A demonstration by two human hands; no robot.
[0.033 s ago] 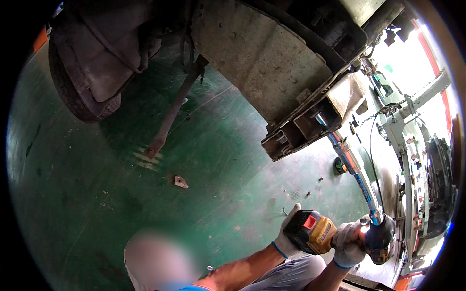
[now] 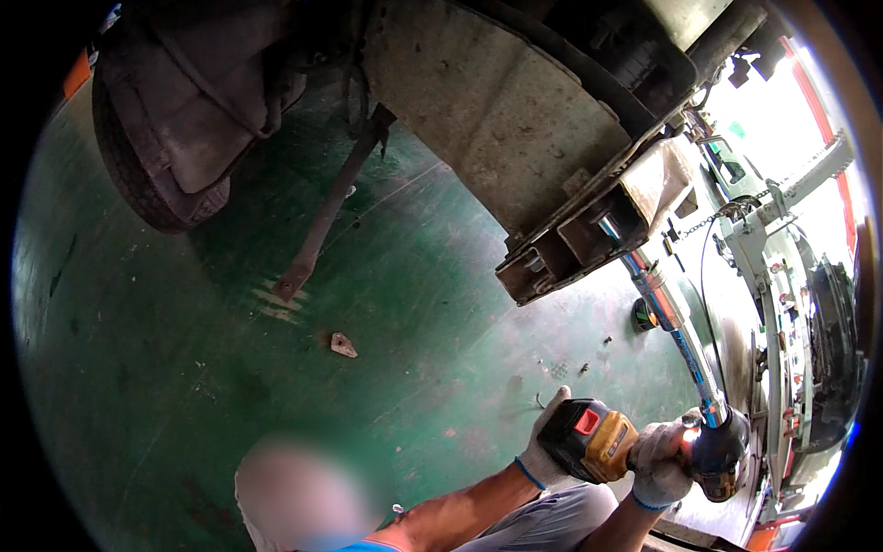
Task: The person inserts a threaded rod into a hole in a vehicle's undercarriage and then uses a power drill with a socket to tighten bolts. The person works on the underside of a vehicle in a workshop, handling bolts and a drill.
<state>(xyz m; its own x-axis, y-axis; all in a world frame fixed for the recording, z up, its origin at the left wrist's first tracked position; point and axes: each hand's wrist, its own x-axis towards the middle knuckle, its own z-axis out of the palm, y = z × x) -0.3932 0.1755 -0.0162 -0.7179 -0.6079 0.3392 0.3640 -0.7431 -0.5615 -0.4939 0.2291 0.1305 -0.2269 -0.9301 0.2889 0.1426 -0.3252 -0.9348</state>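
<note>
My right hand point(image 2: 660, 469), in a pale knit glove, is wrapped around the handle of a cordless impact wrench point(image 2: 722, 455). Cupping the black and yellow battery end point(image 2: 589, 437) of that tool is my gloved left hand point(image 2: 544, 451). From the wrench's nose a long chrome extension point(image 2: 676, 327) slants up and away to the left. Its far end reaches into an open compartment of a worn steel frame end point(image 2: 570, 258) under a raised vehicle; what it meets there is hidden in shadow. A small light glows on the tool beside my right hand.
A tyre point(image 2: 138, 175) hangs at the upper left. A steel support arm point(image 2: 326, 216) slopes down to the green floor point(image 2: 230, 368). Lying there are a small metal plate point(image 2: 343, 345), several bolts and a dark round container point(image 2: 644, 315). A chained metal stand point(image 2: 768, 230) rises at right.
</note>
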